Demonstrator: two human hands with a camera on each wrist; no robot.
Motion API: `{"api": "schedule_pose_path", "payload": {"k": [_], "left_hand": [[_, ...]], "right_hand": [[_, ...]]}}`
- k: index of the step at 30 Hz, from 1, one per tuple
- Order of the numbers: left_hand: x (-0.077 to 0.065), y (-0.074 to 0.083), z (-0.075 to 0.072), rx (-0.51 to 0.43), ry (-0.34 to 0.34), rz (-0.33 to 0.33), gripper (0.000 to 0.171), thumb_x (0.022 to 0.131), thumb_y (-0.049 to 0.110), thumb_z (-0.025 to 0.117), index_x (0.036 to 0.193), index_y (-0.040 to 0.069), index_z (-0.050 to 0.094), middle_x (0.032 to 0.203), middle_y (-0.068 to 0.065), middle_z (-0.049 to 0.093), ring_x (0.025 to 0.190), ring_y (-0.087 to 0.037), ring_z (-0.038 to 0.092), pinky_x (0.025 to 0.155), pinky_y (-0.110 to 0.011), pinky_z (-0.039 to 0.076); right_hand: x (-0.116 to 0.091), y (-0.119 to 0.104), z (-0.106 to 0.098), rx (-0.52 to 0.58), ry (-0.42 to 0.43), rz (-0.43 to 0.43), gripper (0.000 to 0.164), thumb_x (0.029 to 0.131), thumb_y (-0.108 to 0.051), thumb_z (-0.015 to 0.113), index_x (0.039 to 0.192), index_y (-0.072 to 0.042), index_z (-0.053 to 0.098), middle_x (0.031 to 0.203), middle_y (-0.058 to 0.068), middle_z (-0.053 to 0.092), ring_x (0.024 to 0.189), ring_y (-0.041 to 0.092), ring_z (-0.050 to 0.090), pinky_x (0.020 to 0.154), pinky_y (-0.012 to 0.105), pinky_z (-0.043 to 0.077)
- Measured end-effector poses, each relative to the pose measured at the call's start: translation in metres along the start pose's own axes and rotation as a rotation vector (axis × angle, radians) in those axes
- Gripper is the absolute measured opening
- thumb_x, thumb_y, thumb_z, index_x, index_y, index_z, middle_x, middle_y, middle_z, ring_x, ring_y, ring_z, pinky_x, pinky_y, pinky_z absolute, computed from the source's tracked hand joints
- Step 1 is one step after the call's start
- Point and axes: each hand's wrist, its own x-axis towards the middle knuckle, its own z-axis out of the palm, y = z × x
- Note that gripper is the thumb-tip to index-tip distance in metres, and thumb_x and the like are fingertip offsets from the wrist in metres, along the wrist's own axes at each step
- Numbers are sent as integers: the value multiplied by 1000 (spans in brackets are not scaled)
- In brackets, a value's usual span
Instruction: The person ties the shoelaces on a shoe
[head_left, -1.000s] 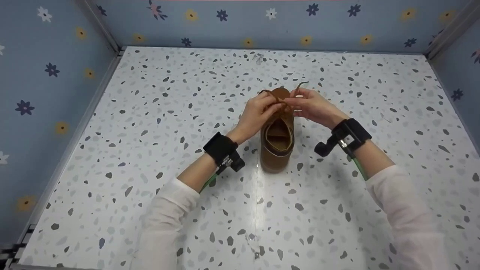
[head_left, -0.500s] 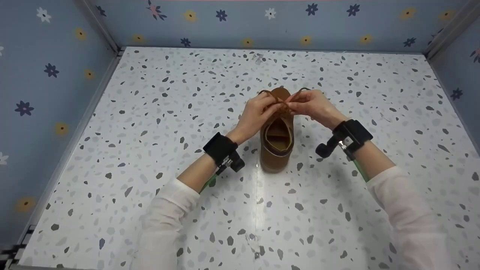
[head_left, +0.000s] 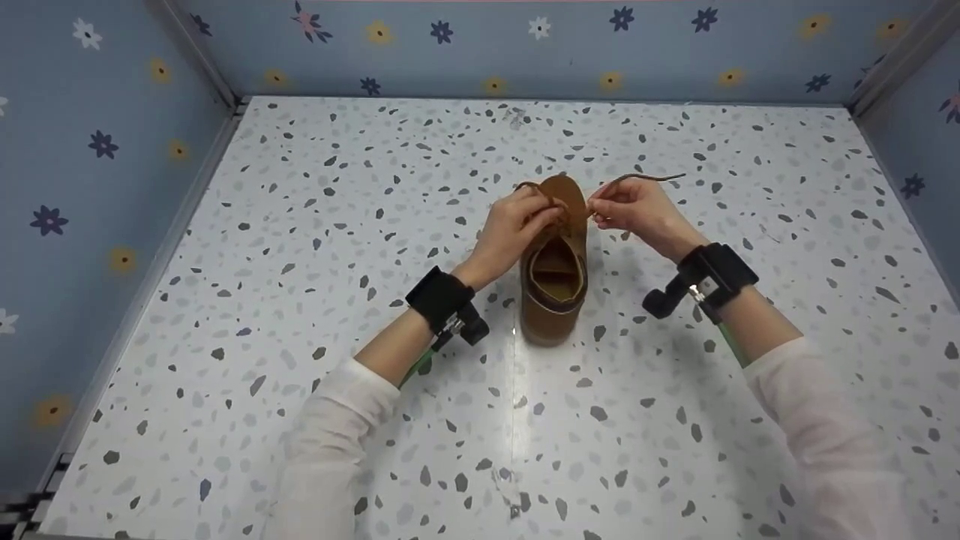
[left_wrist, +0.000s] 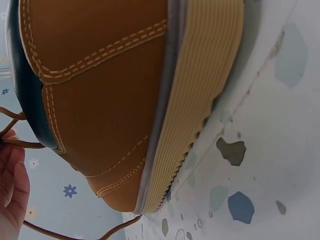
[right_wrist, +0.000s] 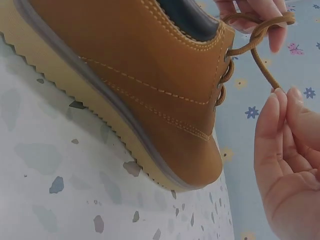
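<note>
A brown lace-up shoe [head_left: 550, 322] with a ribbed tan sole [left_wrist: 200, 75] stands upright on the surface, its toe pointing away from me. Over its tongue my left hand [head_left: 514, 229] pinches the brown shoelace [right_wrist: 265, 67] where it crosses itself above the eyelets. Just right of the toe, my right hand [head_left: 645, 214] pinches another stretch of that lace between thumb and fingertips. The lace runs taut from the crossing to the right fingertips [right_wrist: 280, 100], and its loose end trails off beyond the hand. Part of the left fingers' hold is hidden in the head view.
The speckled white tabletop [head_left: 360, 187] spreads around the shoe. Blue flowered panels [head_left: 465, 52] border it at the back, left and right. Each wrist wears a black strap with a camera [head_left: 442, 300] and a green cable.
My right hand went in to the lace crossing, then drew back to the right, pulling lace along; its free end now reaches farther right. The left hand and the shoe have stayed put.
</note>
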Motion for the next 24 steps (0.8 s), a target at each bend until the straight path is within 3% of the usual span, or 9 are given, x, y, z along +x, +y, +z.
{"api": "schedule_pose_path", "payload": {"k": [1,3,7,8,10,11,16,21,24], "left_hand": [[0,0,0,-5,-3,-4,15,70,24,46,72,12,55,67,9,42,60,-1,38,51,-14,31],[-1,0,-1,-10,-8,-15,15,69,24,46,71,11,55,68,9,43,61,-1,39,51,-14,31],[-1,-1,-1,-18,-12,-30,15,69,23,46,67,10,55,68,7,44,61,-1,40,51,-14,32],[-1,-1,-1,-27,-14,-37,15,69,22,47,66,10,55,68,7,44,62,-2,40,51,-15,32],[-1,-2,-1,-40,-12,-43,14,69,20,47,65,9,54,68,7,44,62,-2,40,51,-15,32],[-1,-2,-1,-49,-12,-46,14,69,20,47,64,9,54,68,7,44,62,-2,40,51,-15,32],[-2,-7,3,-135,-22,-73,12,68,16,48,64,6,54,72,5,46,69,-2,44,52,-16,34],[-3,-18,9,-200,-32,-125,12,68,17,47,65,7,54,77,4,48,71,-5,45,53,-18,35],[-5,-30,14,-162,-37,-136,13,70,20,46,69,11,55,77,5,48,66,-6,44,48,-21,34]], "right_hand": [[-1,-2,-1,39,-17,15,25,66,-6,53,86,7,46,78,21,47,65,26,46,58,33,37],[-20,-30,16,37,8,48,25,66,-5,53,85,8,45,78,21,46,65,24,46,60,32,36],[-25,-33,11,98,16,72,21,66,-4,52,82,8,47,76,19,47,62,21,47,59,30,37],[-34,-45,21,72,41,67,24,65,-4,53,83,9,46,77,21,46,63,23,47,59,32,37],[-28,-34,9,135,12,74,20,66,-3,52,82,9,47,76,19,47,61,21,47,58,29,38],[-35,-45,19,110,39,70,24,65,-3,53,83,11,45,78,21,46,62,23,47,59,31,37],[-30,-32,5,133,42,85,23,65,-1,52,84,10,45,82,21,45,66,26,46,60,32,37],[-15,2,-28,193,1,90,22,67,0,50,87,6,46,86,18,45,69,28,46,59,31,37],[-26,-14,-15,127,77,100,27,66,-2,51,89,9,42,86,22,43,71,31,44,62,33,35]]}}
